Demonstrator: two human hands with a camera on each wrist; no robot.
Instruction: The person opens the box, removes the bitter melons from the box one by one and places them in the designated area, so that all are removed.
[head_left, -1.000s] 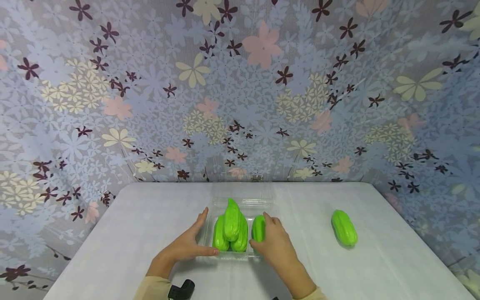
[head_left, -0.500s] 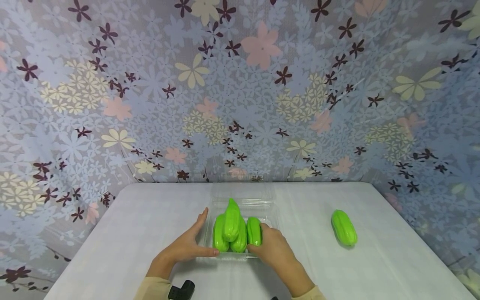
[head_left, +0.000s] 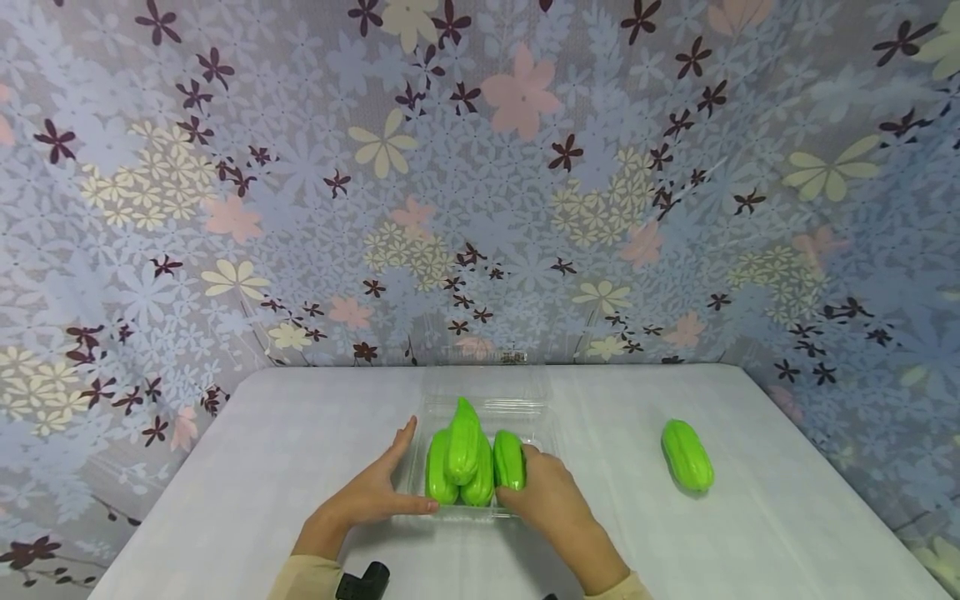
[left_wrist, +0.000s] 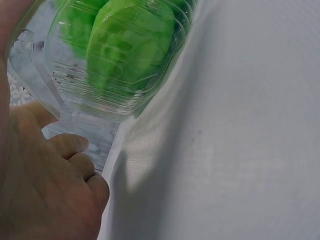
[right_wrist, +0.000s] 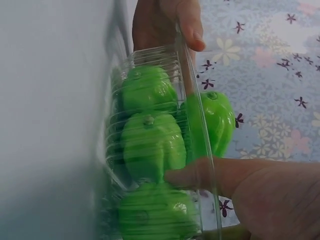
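Note:
In the head view a clear plastic box [head_left: 480, 512] stands with its transparent lid [head_left: 486, 382] raised at the back. Inside lie glossy, ridged green toy vegetables; one with a pointed tip [head_left: 464, 442] rests on two others [head_left: 441, 471]. My left hand [head_left: 372, 492] touches the box's left front corner, thumb along the front rim and forefinger stretched along the side. My right hand [head_left: 551, 500] holds a green toy vegetable [head_left: 509, 460] at the box's right, thumb at its near end. The right wrist view shows my thumb [right_wrist: 200, 176] beyond the clear wall; other fingertips are hidden.
One more green toy vegetable [head_left: 687, 456] lies on the white-covered table [head_left: 780, 533], to the right of the box. Behind the table hangs a flowered cloth [head_left: 480, 208]. A black strap device [head_left: 363, 581] sits on the left wrist.
My right hand has shifted slightly left with the green toy vegetable, bringing it beside the stacked ones. The left hand has stayed at the box's corner.

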